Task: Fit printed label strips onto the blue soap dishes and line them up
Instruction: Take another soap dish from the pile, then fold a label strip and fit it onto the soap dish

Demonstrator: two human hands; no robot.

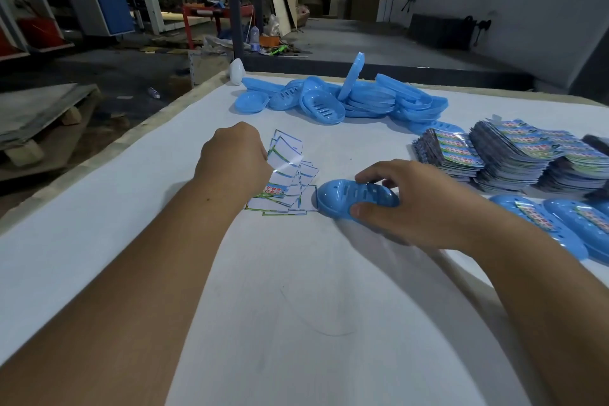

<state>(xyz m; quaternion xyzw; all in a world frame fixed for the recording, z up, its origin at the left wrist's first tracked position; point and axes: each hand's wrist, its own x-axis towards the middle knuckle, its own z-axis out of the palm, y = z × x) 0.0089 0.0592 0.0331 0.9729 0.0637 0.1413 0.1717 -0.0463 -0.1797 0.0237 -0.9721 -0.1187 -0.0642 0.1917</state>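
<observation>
Left fingers pinching label strips, right fingers gripping soap dish, bare table nearer.

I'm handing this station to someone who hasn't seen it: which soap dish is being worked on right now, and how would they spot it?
On the white table, look in front of the heap of blue dishes, beside the fanned label strips. The soap dish lies there slotted side up, gripped by the right hand. Unlike the finished dishes at the right edge, it carries no label.
</observation>
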